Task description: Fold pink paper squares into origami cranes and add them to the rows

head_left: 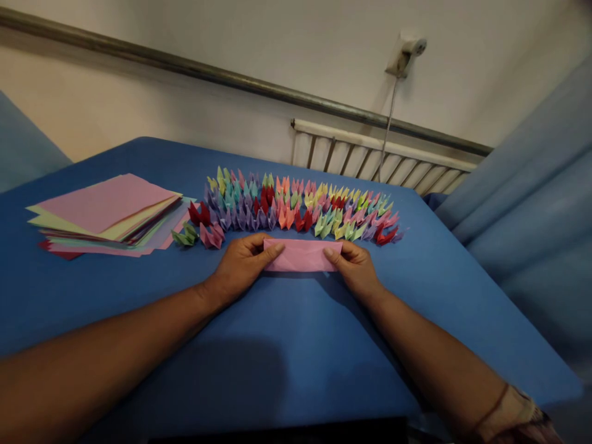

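A pink sheet of paper, folded into a long rectangle, is stretched between my two hands just above the blue table. My left hand pinches its left end, thumb on the front and fingers behind. At the opposite end, my right hand grips the paper the same way, thumb on top. Fingers behind the paper are partly hidden. Right beyond it stand rows of folded paper cranes in many colours. A pink crane and a green crane sit nearest my left hand.
A stack of coloured paper sheets lies on the left of the blue table. Behind are a radiator, a wall pipe and a socket with a plug and cord. A blue curtain hangs at the right.
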Action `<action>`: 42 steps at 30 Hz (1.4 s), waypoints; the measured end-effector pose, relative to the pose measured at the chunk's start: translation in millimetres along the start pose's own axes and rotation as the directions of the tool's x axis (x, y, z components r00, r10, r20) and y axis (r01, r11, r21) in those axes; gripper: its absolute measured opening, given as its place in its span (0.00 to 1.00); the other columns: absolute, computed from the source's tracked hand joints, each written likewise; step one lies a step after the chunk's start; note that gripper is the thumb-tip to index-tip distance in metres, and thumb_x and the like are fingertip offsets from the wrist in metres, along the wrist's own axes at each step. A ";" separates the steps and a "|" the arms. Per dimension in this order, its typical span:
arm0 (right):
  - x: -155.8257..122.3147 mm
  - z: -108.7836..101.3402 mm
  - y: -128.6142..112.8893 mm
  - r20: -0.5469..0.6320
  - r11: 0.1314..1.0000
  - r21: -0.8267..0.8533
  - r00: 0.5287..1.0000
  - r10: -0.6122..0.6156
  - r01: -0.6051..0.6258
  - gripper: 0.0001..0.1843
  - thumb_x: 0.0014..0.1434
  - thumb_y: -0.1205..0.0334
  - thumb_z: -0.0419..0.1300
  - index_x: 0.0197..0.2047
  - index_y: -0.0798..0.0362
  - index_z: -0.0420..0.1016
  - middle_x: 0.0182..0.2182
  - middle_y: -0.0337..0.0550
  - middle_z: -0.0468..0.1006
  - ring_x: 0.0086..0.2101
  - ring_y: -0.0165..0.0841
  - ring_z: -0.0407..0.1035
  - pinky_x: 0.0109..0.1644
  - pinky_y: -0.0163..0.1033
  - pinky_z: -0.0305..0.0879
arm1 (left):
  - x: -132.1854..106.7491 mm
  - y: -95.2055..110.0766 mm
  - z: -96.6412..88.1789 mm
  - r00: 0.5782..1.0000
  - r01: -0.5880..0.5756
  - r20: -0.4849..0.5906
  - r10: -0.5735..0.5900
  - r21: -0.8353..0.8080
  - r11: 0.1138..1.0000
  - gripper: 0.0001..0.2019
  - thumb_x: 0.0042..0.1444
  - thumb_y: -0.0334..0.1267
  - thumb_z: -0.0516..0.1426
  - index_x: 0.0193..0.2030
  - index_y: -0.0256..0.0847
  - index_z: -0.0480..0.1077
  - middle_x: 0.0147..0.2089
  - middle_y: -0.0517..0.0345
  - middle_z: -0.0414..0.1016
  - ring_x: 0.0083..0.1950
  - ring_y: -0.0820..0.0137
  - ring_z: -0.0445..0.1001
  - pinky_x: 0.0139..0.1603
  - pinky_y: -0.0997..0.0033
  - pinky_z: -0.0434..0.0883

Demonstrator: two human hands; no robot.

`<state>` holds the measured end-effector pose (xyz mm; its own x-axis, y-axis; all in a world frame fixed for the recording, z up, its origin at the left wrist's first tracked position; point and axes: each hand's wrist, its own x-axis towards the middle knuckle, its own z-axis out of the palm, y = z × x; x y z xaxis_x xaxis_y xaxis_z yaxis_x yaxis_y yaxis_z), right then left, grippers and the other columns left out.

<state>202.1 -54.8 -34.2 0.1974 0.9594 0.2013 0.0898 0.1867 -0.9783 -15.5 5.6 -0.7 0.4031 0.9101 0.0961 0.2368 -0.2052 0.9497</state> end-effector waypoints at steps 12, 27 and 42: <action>-1.0 -1.8 2.8 0.005 0.998 -0.068 1.000 -0.007 0.007 0.23 0.54 0.42 0.62 0.22 0.53 0.69 0.22 0.36 0.67 0.25 0.28 0.58 0.31 0.35 0.57 | -0.5 -2.3 -0.1 1.000 0.013 -0.019 -0.013 -0.033 0.999 0.17 0.52 0.52 0.60 0.33 0.38 0.75 0.30 0.58 0.75 0.33 0.68 0.71 0.34 0.72 0.68; -1.3 0.1 0.7 0.016 0.994 -0.106 0.999 -0.028 0.030 0.22 0.55 0.42 0.61 0.24 0.53 0.69 0.20 0.33 0.61 0.24 0.27 0.53 0.28 0.34 0.52 | -0.1 -3.8 0.8 1.000 0.016 -0.018 -0.016 -0.019 1.000 0.16 0.50 0.50 0.62 0.33 0.37 0.73 0.30 0.59 0.74 0.31 0.70 0.70 0.31 0.73 0.66; -15.6 19.0 -3.2 0.542 0.488 -0.686 0.827 -0.153 0.540 0.30 0.68 0.50 0.49 0.68 0.55 0.57 0.66 0.55 0.61 0.66 0.43 0.53 0.68 0.53 0.51 | 27.5 -39.3 -5.0 0.996 -0.091 0.034 0.085 0.503 0.860 0.12 0.53 0.47 0.57 0.31 0.40 0.72 0.26 0.61 0.71 0.26 0.70 0.66 0.26 0.72 0.57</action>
<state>180.2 -66.4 -35.2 -0.3792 0.8789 0.2894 0.8200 0.4641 -0.3350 -18.2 40.5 -33.8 0.4517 0.8765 0.1664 0.6113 -0.4399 0.6578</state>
